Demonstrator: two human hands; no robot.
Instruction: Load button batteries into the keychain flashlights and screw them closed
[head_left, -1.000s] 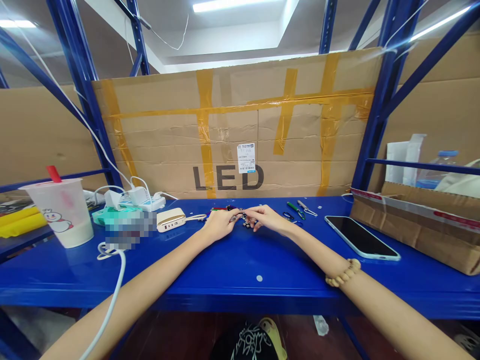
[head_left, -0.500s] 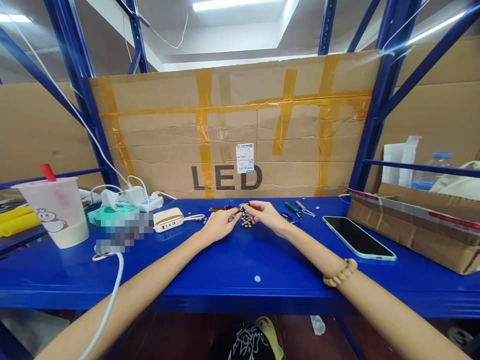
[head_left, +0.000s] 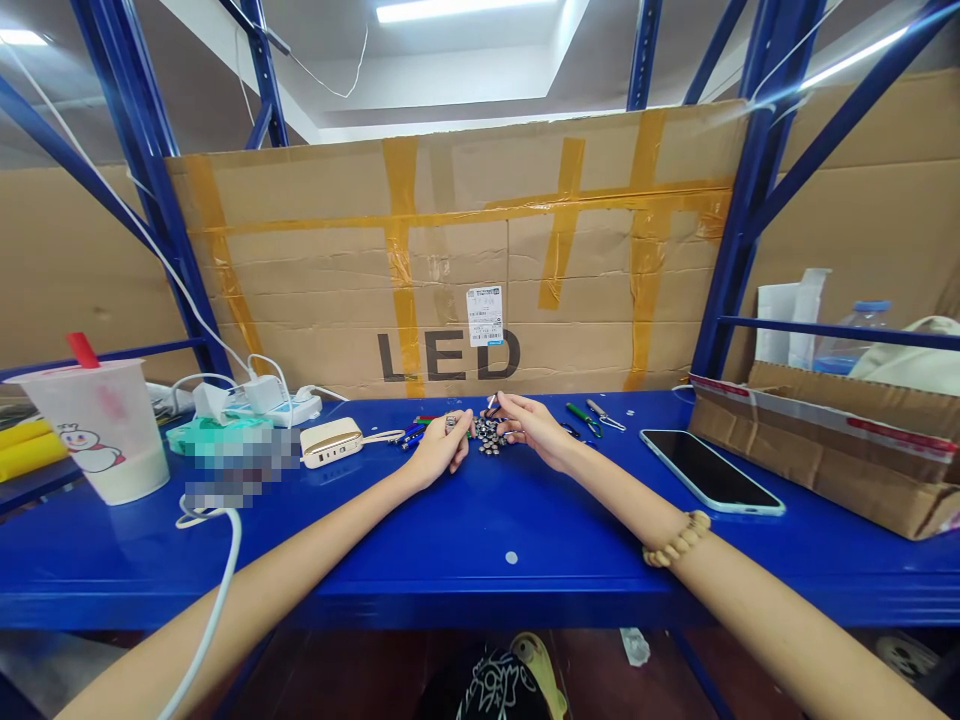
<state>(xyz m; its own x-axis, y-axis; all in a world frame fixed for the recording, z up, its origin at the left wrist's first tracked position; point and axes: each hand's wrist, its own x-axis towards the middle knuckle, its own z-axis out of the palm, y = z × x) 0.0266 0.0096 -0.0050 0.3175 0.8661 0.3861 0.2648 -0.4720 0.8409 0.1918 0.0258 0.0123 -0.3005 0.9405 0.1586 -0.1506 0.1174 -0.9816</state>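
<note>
Right hand has parted from left hand, pinching small piece; left's hold unclear. Apparent step: separating; next move needs steadiness.

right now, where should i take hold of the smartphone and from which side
Probably hold the smartphone by both long edges at its nearest end, coming from the front: it lies flat, screen up, and the cardboard box flanks its right.
</note>
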